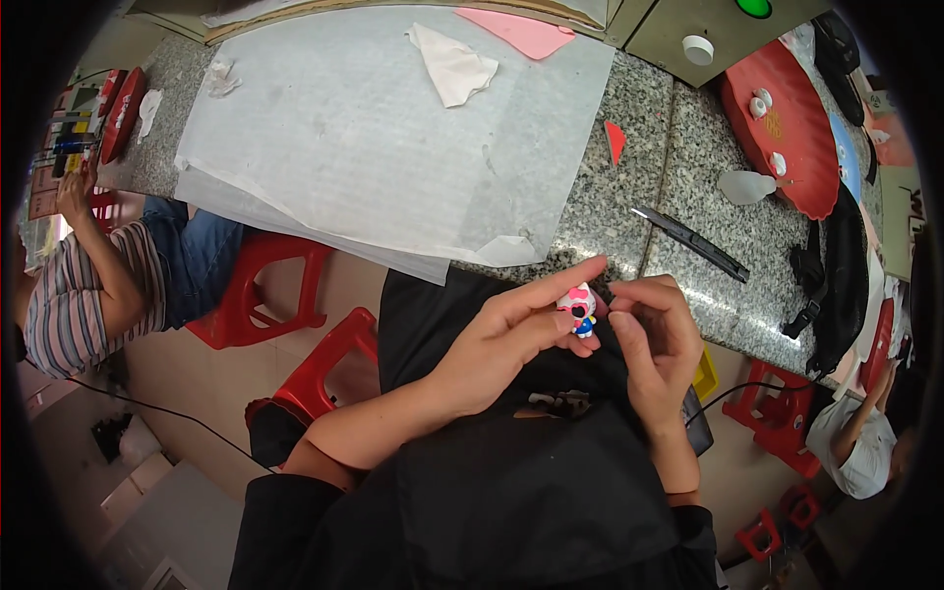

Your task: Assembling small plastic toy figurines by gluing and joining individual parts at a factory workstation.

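Observation:
A small figurine [581, 311], white and pink on top with a blue lower body, is pinched between the thumb and fingers of my left hand [497, 344]. It is held upright over my lap, just off the front edge of the stone counter. Close to its right side is my right hand [665, 349], with thumb and forefinger brought near each other in a pinch. Whatever may be between those fingertips is too small to make out. Beyond my right hand, a black utility knife [691, 243] lies on the counter.
White paper sheets [364, 147] cover the counter's left, bearing a crumpled tissue [452, 67] and pink sheet [521, 31]. To the right are a red scrap [615, 142], a translucent bottle [747, 187], a red tray [787, 138] and a black bag [836, 285]. People sit at both sides.

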{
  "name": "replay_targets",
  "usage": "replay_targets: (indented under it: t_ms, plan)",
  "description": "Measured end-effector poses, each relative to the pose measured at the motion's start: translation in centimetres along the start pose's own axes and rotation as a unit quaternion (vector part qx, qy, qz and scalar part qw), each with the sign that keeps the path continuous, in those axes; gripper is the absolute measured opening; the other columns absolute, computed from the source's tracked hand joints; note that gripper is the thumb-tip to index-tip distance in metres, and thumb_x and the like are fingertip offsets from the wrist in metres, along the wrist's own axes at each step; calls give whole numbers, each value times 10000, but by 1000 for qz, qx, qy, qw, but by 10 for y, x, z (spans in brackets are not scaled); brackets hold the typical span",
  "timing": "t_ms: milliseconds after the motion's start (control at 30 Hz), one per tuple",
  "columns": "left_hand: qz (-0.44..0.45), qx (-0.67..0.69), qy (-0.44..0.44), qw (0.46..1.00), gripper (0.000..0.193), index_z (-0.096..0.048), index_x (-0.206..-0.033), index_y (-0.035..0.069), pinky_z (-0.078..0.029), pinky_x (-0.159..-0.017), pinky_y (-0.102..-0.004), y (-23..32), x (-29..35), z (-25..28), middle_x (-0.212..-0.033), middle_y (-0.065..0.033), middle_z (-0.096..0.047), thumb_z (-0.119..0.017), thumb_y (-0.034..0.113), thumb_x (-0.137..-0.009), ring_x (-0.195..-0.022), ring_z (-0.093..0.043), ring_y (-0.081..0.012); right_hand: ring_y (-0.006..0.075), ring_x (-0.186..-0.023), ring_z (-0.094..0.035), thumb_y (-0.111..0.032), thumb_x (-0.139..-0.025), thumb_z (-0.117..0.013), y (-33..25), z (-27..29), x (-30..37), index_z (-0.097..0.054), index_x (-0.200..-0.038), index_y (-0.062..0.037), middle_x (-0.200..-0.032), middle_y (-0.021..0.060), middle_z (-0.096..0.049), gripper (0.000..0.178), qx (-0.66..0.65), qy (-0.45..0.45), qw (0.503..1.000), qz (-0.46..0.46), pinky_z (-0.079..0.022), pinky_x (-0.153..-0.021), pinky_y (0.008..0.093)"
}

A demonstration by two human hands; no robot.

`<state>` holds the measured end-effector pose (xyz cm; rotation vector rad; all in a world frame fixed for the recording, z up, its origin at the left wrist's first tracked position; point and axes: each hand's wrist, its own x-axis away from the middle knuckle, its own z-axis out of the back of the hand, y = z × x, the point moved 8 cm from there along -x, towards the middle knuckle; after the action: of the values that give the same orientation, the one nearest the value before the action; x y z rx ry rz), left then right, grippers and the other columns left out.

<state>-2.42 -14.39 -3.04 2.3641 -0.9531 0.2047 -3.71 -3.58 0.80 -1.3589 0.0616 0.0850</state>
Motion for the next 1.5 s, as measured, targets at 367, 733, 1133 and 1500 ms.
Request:
replay_targets:
  t_ms: [367,733,1133,1500]
  plan:
    - [-126,-255,5,959,319,-423,-1107,-34,-414,-764,-223,18,10,-4,-1000,-99,-527,-497,22,-801,-908,-516,-118,140,-642,-519,43,-664,-616,-10,-2,7,-559,-798,16,-774,94,-536,147,-54,5,998,40,-413,-578,221]
    - [-93,-210,17,973,324,-441,-1091,-33,-418,-753,-226,11,8,1,-966,-88,-544,-527,18,-783,-892,-520,-112,99,-640,-499,67,-682,-588,-12,-3,3,-555,-755,21,-759,81,-525,93,-71,-19,997,-7,-401,-577,200]
    - [-191,-435,20,880,344,-477,-1063,-32,-430,-771,-263,32,20,-11,-1053,-137,-481,-563,-40,-730,-906,-519,-157,83,-701,-499,83,-699,-572,10,-17,13,-437,-984,9,-844,65,-486,324,-314,-61,934,-159,-428,-615,195]
    - [-275,-477,33,834,248,-560,-919,-10,-407,-772,-269,41,23,-13,-952,-126,-531,-622,-27,-680,-870,-520,-190,99,-749,-523,84,-692,-575,7,-18,10,-480,-1005,38,-908,78,-529,331,-271,-113,946,-139,-457,-629,207]
